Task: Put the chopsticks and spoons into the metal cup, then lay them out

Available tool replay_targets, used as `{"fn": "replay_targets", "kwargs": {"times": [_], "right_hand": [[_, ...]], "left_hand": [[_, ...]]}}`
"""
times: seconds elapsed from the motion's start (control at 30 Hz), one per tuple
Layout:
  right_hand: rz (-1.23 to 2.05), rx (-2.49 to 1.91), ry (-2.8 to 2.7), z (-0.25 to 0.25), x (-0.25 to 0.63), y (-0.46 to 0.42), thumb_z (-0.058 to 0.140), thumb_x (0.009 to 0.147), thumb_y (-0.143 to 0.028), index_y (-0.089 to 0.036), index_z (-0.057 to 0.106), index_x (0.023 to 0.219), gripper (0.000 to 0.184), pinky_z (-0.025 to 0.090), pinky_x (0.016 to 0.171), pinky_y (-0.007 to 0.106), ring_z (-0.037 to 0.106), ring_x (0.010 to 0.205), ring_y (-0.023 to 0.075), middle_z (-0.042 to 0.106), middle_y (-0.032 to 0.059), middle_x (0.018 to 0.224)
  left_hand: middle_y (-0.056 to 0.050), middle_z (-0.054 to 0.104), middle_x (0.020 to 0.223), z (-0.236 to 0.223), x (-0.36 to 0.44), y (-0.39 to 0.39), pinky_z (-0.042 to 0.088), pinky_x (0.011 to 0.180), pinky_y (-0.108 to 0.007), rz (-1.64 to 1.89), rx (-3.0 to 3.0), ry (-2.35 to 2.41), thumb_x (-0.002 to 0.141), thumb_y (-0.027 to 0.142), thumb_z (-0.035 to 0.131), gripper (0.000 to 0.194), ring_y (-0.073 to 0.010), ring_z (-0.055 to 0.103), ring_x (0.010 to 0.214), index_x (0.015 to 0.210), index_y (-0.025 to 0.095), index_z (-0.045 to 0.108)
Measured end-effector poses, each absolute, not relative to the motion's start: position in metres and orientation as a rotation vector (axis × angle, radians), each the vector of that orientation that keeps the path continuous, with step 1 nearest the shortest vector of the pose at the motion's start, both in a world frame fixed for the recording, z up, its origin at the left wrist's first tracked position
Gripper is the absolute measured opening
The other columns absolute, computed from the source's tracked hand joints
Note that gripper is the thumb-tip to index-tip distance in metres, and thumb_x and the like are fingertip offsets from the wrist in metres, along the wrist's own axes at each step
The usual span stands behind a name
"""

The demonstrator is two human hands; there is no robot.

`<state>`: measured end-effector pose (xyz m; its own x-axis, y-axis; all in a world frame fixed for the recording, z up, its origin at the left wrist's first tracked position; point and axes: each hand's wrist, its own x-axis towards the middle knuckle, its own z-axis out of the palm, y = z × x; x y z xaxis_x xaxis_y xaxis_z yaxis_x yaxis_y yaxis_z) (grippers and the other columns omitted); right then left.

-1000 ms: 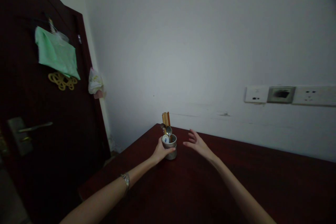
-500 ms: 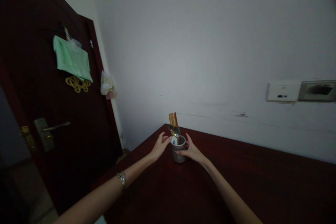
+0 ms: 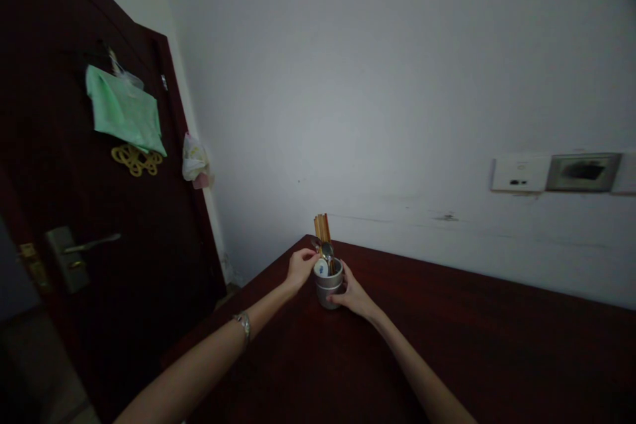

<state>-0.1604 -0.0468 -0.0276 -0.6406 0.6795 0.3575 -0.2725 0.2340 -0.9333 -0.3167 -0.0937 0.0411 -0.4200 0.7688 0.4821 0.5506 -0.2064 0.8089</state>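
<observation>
A grey cylindrical utensil holder (image 3: 328, 293) stands upright near the table's far corner. Several wooden chopsticks (image 3: 322, 228) rise from it, with a metal spoon (image 3: 326, 250) and a white ceramic spoon (image 3: 320, 268) with a blue mark in front of them. My right hand (image 3: 352, 292) grips the holder from the right, thumb across its front and fingers behind. On the other side, my left hand (image 3: 302, 268) has its fingertips pinched at the upper edge of the white spoon; the exact contact is too small to see clearly.
The dark red table (image 3: 422, 331) extends right along a pale wall (image 3: 358, 112) with a socket panel (image 3: 521, 174). At left is a dark door (image 3: 163, 225) with a lever handle (image 3: 94, 243) and a hanging green cloth (image 3: 124, 109). A plastic bag (image 3: 195, 159) hangs beside the frame.
My left fingers have closed into a pinch at the white spoon. My right hand has closed in around the holder. The whole view has shifted slightly, so the scene sits further left.
</observation>
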Motion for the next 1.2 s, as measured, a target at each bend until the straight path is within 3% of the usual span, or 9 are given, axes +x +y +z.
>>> {"fn": "replay_targets", "kwargs": {"times": [0.13,0.47,1.03,1.13,1.2], "right_hand": [[1.493,-0.351,-1.735,-0.029,-0.159,-0.046,0.074,0.046,-0.017,-0.023,0.022,0.132,0.101,0.026,0.100,0.041,0.042,0.115,0.0239,0.045,0.0102,0.126],[1.462,-0.336,-1.745,-0.029,-0.157,-0.048,0.072,0.046,-0.014,-0.023,0.025,0.132,0.098,0.028,0.098,0.040,0.044,0.113,0.0233,0.046,0.0088,0.125],[1.546,-0.404,-1.796,-0.020,-0.145,-0.044,0.076,0.041,-0.015,-0.021,0.025,0.132,0.105,0.036,0.093,0.040,0.048,0.110,0.0245,0.049,0.0108,0.122],[1.524,-0.570,-1.825,-0.001,-0.127,-0.030,0.076,0.041,-0.016,-0.018,0.037,0.126,0.093,0.043,0.085,0.039,0.052,0.104,0.0249,0.053,0.0122,0.116],[1.462,-0.660,-1.789,0.019,-0.113,-0.021,0.073,0.047,-0.018,-0.015,0.048,0.116,0.073,0.047,0.078,0.035,0.056,0.097,0.0231,0.057,0.0123,0.109]], "left_hand": [[-0.005,0.065,0.070,0.043,-0.317,-0.093,0.044,0.064,-0.027,1.667,1.619,1.861,0.066,0.032,0.058,0.020,-0.0153,0.058,0.066,0.069,0.013,0.065],[-0.005,0.064,0.070,0.062,-0.316,-0.091,0.042,0.068,-0.027,1.786,1.665,1.832,0.069,0.032,0.055,0.020,-0.0157,0.057,0.068,0.068,0.014,0.064],[-0.002,0.060,0.067,0.174,-0.298,-0.092,0.041,0.066,-0.024,2.341,1.628,1.568,0.066,0.029,0.059,0.015,-0.0123,0.054,0.066,0.068,0.014,0.060],[-0.001,0.059,0.065,0.184,-0.294,-0.092,0.042,0.065,-0.024,2.373,1.617,1.465,0.067,0.029,0.058,0.016,-0.0113,0.053,0.065,0.070,0.013,0.059],[-0.001,0.058,0.064,0.188,-0.289,-0.093,0.042,0.064,-0.023,2.373,1.608,1.424,0.067,0.030,0.058,0.017,-0.0107,0.053,0.064,0.070,0.013,0.058]]}}
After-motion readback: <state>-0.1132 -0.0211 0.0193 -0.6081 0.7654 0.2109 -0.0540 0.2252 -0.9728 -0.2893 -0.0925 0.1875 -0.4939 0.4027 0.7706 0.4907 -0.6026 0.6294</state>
